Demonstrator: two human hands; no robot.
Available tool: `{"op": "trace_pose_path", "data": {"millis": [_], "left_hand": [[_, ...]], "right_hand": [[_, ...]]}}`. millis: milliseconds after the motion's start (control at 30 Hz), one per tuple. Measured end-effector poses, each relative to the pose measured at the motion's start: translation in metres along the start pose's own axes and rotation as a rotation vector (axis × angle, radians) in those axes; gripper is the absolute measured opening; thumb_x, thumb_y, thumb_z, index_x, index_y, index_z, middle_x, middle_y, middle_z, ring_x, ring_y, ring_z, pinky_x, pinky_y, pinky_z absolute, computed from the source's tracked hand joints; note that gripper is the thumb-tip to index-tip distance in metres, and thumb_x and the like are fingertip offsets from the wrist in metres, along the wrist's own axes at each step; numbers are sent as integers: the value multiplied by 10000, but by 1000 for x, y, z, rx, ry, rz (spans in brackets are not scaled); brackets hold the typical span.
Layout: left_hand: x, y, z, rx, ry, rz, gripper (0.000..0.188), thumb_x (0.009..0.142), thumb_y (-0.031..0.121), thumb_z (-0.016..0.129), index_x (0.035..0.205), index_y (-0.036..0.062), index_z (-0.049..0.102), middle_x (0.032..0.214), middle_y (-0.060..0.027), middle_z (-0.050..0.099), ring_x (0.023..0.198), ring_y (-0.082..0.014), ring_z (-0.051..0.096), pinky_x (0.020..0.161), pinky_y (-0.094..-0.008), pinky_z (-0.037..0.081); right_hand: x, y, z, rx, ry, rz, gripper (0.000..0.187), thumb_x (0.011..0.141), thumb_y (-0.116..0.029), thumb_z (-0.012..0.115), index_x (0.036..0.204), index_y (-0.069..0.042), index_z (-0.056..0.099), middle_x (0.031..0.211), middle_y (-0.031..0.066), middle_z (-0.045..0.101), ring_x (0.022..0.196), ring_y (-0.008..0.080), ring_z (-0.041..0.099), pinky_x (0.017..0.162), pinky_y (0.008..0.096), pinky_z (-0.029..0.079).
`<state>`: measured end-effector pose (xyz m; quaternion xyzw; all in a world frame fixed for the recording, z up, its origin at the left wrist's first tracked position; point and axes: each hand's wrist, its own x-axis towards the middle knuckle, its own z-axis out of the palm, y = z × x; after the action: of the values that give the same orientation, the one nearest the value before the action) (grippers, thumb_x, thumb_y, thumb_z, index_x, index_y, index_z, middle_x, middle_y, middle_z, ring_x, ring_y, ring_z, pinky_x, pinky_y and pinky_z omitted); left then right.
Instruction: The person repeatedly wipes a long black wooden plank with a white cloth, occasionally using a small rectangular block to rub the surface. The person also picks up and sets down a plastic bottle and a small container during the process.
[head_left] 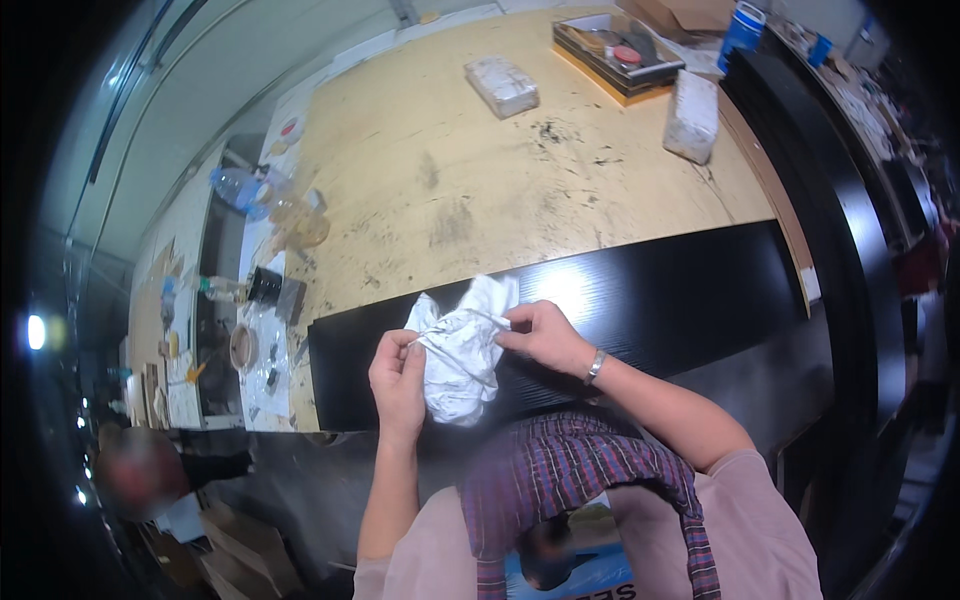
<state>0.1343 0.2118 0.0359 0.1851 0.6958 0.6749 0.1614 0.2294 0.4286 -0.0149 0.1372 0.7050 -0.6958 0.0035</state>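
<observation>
Head view: both hands hold a crumpled white cloth (460, 350) above a long glossy black panel (650, 300) that lies across the pale wooden tabletop (450, 170). The left hand (398, 385) has its grip pinched on the cloth's left edge; the right hand (540, 335), a metal bracelet at its wrist, has its grip closed on the upper right part. Farther back on the tabletop lie two white blocks (502, 85) and a shallow tray (615, 55) of small items.
</observation>
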Motion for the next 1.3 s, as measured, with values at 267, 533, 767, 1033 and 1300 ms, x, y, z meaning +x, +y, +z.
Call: {"op": "trace_pose_path", "data": {"millis": [267, 533, 767, 1033, 1300], "left_hand": [[-26, 40, -39, 508, 254, 304, 38, 922, 7, 680, 934, -27, 668, 837, -47, 650, 760, -94, 579, 664, -241, 452], [-32, 74, -58, 493, 292, 301, 171, 796, -16, 765, 952, -30, 697, 826, -88, 661, 733, -138, 610, 661, -268, 461], [-26, 37, -81, 494, 121, 53, 159, 829, 36, 769, 969, -23, 721, 786, -39, 674, 655, -79, 560, 618, -249, 454], [-59, 6, -70, 121, 342, -32, 153, 941, -46, 619, 1040, 40, 540, 717, 82, 461, 653, -6, 393, 592, -199, 317], [-81, -19, -63, 512, 84, -167, 26, 920, -5, 648, 937, -20, 636, 713, -76, 709, 681, -89, 680, 626, -242, 499]], "right_hand": [[29, -63, 10, 77, 79, -196, 242, 906, -31, 637, 1112, 48, 734, 947, 85, 740, 865, 114, 644, 802, 265, 510], [39, -111, 21, 208, -73, -288, 277, 949, -12, 593, 1183, 38, 732, 1079, 75, 754, 957, 106, 656, 901, 251, 511], [62, -122, -19, 579, 104, -247, 154, 1012, -141, 555, 1079, -43, 654, 964, 7, 701, 865, 93, 663, 815, 273, 536], [22, -71, -110, 793, -103, -276, 260, 855, -143, 580, 1036, 24, 664, 1067, 126, 707, 983, 208, 655, 964, 353, 478], [-30, -24, -137, -764, 276, 125, 232, 841, -188, 643, 759, 29, 655, 703, 123, 631, 671, 229, 602, 626, 359, 458]]}}
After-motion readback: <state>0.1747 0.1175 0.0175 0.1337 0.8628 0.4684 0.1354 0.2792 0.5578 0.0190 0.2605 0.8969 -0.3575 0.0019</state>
